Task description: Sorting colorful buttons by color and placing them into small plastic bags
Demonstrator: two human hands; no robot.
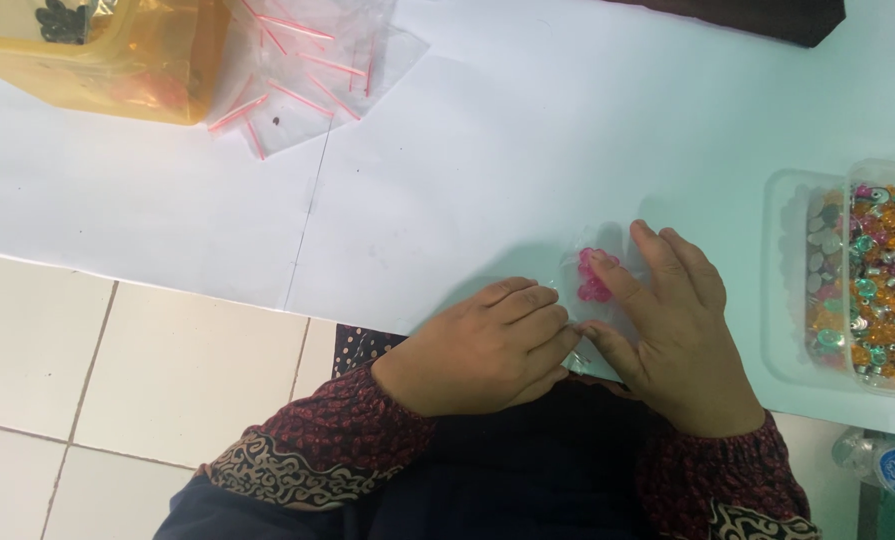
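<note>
Both my hands are down flat on a small clear bag [595, 282] with a few pink beads [595, 276] in it, right at the near edge of the white worktop [447, 170]. My left hand [487, 347] has its grip curled loosely, fingertips pressing on the bag's left edge. My right hand [679, 325] lies open and flat over the right side, index finger alongside the beads and thumb touching the bag's lower edge. Neither hand is really pinching anything, more pressing it onto the paper.

My take on doing this bit well: keep the beads pushed away from the bag's edge so they don't bunch under the fingers, hold one side still with the left and run the right along with even pressure. The plastic is thin and see-through, so it's hard to tell exactly where its edges are.

Around me: a clear tub [847, 285] full of mixed coloured beads sits just right of my right hand, close enough to bump with the wrist. Far up left there's a stack of empty bags with red strips [307, 70] next to an orange container [107, 60], well out of the way. A water bottle [882, 468] sits low on the right, below the worktop's edge. Nothing is between my hands and the bag.
</note>
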